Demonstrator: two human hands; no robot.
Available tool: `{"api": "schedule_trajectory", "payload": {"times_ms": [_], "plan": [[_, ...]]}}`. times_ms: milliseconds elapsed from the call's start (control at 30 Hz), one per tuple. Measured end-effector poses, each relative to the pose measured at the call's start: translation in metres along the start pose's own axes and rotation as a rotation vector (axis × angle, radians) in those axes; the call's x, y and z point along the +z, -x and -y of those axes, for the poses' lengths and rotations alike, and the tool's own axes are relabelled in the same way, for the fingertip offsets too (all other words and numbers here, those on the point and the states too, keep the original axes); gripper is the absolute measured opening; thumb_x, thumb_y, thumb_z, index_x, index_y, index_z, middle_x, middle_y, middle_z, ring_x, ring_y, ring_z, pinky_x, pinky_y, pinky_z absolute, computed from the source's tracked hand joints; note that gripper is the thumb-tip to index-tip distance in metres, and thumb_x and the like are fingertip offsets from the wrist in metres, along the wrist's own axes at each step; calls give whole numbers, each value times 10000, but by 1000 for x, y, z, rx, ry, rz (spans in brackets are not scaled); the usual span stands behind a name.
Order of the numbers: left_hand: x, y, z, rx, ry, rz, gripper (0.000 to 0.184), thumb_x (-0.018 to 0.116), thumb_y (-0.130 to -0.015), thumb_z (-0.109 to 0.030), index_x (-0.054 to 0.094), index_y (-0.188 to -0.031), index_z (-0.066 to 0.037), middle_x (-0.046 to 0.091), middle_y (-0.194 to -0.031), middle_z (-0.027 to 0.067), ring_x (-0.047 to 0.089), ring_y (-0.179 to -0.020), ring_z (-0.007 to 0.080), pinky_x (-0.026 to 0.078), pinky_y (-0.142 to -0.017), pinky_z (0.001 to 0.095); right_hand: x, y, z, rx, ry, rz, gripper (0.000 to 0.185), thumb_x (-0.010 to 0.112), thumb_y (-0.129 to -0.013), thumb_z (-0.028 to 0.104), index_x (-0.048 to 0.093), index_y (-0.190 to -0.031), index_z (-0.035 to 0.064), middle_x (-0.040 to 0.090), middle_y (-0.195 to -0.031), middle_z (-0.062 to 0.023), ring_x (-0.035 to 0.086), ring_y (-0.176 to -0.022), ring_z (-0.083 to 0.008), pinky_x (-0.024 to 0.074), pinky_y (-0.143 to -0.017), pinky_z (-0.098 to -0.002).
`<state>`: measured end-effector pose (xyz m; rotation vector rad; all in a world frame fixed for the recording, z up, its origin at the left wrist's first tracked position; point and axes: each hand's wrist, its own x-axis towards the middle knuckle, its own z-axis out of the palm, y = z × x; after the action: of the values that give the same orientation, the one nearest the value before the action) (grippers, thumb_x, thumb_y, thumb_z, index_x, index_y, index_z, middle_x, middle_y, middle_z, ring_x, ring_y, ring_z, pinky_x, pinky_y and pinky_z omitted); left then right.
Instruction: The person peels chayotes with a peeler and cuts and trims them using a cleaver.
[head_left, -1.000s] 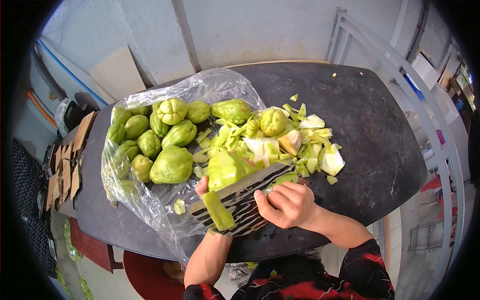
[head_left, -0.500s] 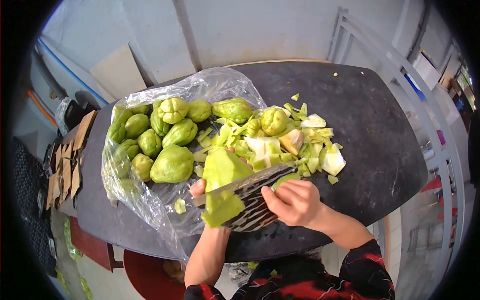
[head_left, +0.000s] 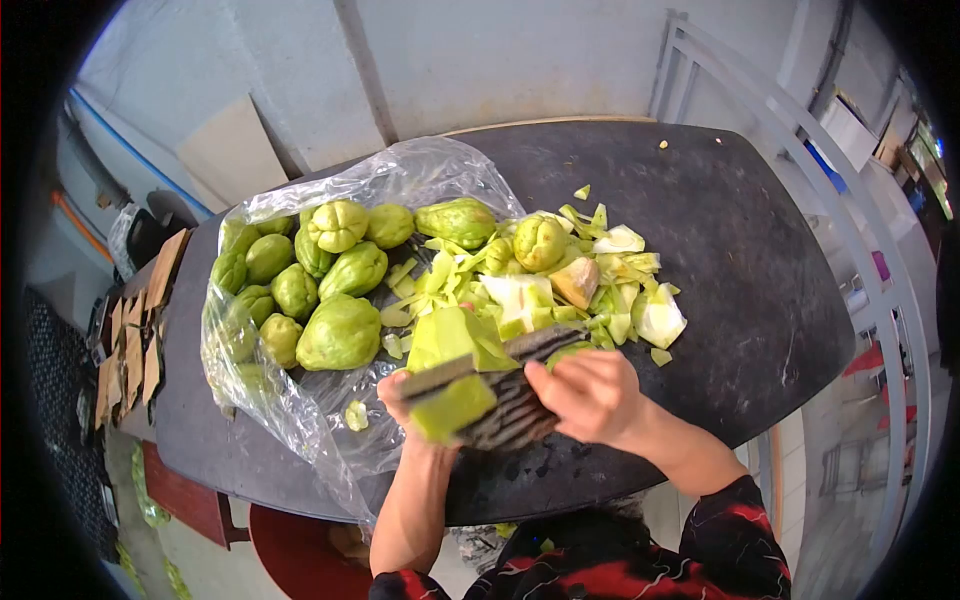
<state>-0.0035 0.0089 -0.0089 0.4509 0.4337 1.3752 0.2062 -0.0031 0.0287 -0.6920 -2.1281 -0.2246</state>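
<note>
My left hand (head_left: 397, 398) is wrapped round a partly peeled chayote (head_left: 455, 338), its flat cut faces pale green; most of the fingers are hidden behind it. My right hand (head_left: 598, 393) grips a broad-bladed knife (head_left: 515, 415), blurred by motion, with a bit of green handle showing at the fist. The blade lies across the near side of the chayote. A green slice of peel (head_left: 452, 408) lies on the blade near its left end. Just beyond my hands is a heap of peelings (head_left: 455, 275) and cut chunks.
Whole chayotes (head_left: 340, 330) lie in an open clear plastic bag (head_left: 300, 425) on the left of the dark table (head_left: 740, 270). A grey metal railing (head_left: 860, 215) runs along the right. Below the table's front edge stands a red tub (head_left: 285, 555).
The knife blade has shifted and turned against the chayote, and the slice of peel on it sits slightly higher. Both hands keep their grips. The whole view has shifted slightly.
</note>
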Motion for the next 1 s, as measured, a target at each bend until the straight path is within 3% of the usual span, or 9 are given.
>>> {"api": "schedule_trajectory", "payload": {"times_ms": [100,300,367,433,567,633,800,933,1000], "plan": [[10,0,-1,50,16,95,811,592,-759,-613,525,-1340,-52,604,-1281,167,612,-1114,340,515,-955,505,10,6,-19,137,9,53,357,683,-668,44,640,-1020,6,545,-634,-24,609,-548,-181,514,-499,-325],[15,3,-3,8,13,103,865,605,-717,-622,507,-1362,-54,605,-1270,177,615,-1120,357,525,-962,502,4,2,-10,93,17,77,345,690,-644,35,619,-981,20,601,-681,-46,644,-581,-203,523,-511,-341],[8,1,-1,-1,10,98,858,603,-715,-610,490,-1373,-73,597,-1262,176,622,-1090,379,534,-882,614,11,7,-21,259,42,134,310,687,-682,36,584,-974,45,615,-679,-56,653,-587,-238,524,-520,-365],[4,-1,-7,-27,-40,210,852,598,-715,-642,503,-1360,-94,590,-1269,161,606,-1104,385,544,-798,628,8,7,-28,327,18,139,276,691,-723,45,548,-959,69,618,-668,-64,659,-603,-278,522,-528,-385],[14,-3,-4,38,71,64,784,557,-777,-653,532,-1340,-109,587,-1278,150,592,-1127,369,526,-863,590,10,8,-21,399,-64,146,271,709,-738,55,535,-944,76,628,-702,-76,663,-635,-291,522,-538,-387],[13,-12,-4,12,238,-232,696,510,-852,-631,563,-1316,-115,581,-1291,145,591,-1122,353,482,-960,555,14,9,-20,292,-46,89,277,716,-721,62,572,-957,55,617,-694,-60,657,-619,-263,521,-534,-371],[17,-10,-4,39,159,-296,728,507,-885,-596,545,-1303,-1,601,-1232,220,574,-1133,340,443,-1033,492,8,5,-8,56,78,50,267,679,-737,66,640,-994,5,560,-651,-16,607,-559,-180,500,-502,-314],[4,-10,3,-48,210,9,741,503,-897,-592,505,-1345,-2,577,-1253,230,557,-1154,346,444,-1041,474,12,1,3,-119,172,-3,229,639,-781,63,654,-1001,1,497,-626,9,542,-535,-126,458,-482,-249],[12,-5,5,-67,273,-16,742,502,-900,-585,490,-1358,-2,561,-1275,228,546,-1173,344,439,-1049,469,13,1,6,-126,177,-7,223,639,-786,65,652,-1000,3,495,-626,10,535,-534,-122,451,-479,-245]]}}
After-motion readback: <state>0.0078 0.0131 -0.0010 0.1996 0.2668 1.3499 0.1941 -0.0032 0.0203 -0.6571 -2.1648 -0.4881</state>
